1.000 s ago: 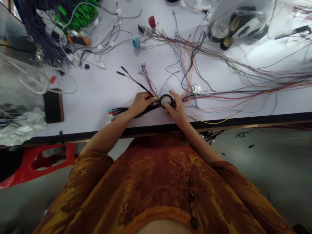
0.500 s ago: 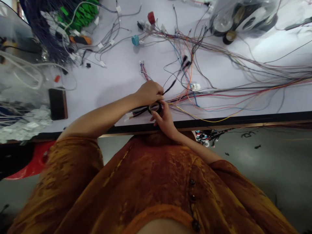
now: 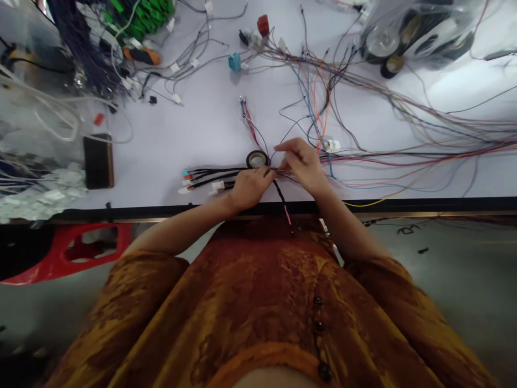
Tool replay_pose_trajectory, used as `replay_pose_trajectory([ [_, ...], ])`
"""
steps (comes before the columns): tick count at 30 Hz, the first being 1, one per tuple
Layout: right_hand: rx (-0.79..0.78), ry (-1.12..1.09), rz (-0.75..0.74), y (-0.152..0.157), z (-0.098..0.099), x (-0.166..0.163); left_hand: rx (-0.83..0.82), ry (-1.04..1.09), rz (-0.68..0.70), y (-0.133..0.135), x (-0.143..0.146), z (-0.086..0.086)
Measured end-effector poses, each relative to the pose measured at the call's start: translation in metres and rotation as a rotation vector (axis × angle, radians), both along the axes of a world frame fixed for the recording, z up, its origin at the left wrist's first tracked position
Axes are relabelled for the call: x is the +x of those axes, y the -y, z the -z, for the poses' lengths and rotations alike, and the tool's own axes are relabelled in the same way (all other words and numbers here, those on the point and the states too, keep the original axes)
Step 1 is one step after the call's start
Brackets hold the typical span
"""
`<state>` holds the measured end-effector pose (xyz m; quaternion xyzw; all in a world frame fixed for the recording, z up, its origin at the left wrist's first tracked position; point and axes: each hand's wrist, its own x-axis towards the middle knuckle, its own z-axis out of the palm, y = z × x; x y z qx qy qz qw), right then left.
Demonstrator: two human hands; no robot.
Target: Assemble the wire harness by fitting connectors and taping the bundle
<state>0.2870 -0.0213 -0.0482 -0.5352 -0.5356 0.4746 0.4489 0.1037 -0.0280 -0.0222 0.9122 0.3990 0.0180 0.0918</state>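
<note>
A wire harness with black-taped branches (image 3: 218, 171) lies along the front of the table, small connectors at its left ends. My left hand (image 3: 251, 188) is closed on the wire bundle where the branches meet. Just above its fingers rests a roll of black tape (image 3: 257, 159), touching the bundle. My right hand (image 3: 305, 166) hovers at the bundle's right side, index finger stretched out and apart from the thumb; its lower fingers are partly hidden. A black-taped branch with a pink end (image 3: 287, 213) hangs toward me over the table edge. Thin red and blue wires (image 3: 249, 121) point away from me.
Loose wires (image 3: 424, 157) run off to the right. A teal connector (image 3: 234, 62) and a red connector (image 3: 263, 25) lie farther back. A dark phone (image 3: 98, 161) sits left, beside white connectors (image 3: 60, 194). A plastic bag of tape rolls (image 3: 416, 35) stands back right.
The tape roll has left my right hand and rests above the bundle. My left hand has come down onto the bundle; my right has moved up and right. A black branch has swung toward me.
</note>
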Motion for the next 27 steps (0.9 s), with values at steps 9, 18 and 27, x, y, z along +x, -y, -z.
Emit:
replay_pose_trajectory([
  [9, 0.056, 0.637, -0.302, -0.051, 0.001, -0.007, 0.189, 0.393, -0.019, 0.007, -0.028, 0.063],
  [18, 0.257, 0.698, -0.656, -0.044, -0.011, 0.005, 0.013, 0.749, -0.236, -0.002, -0.025, 0.055],
  [27, 0.331, 0.997, -0.427, 0.001, -0.019, 0.008, -0.247, 0.841, -0.531, -0.018, -0.018, 0.053],
])
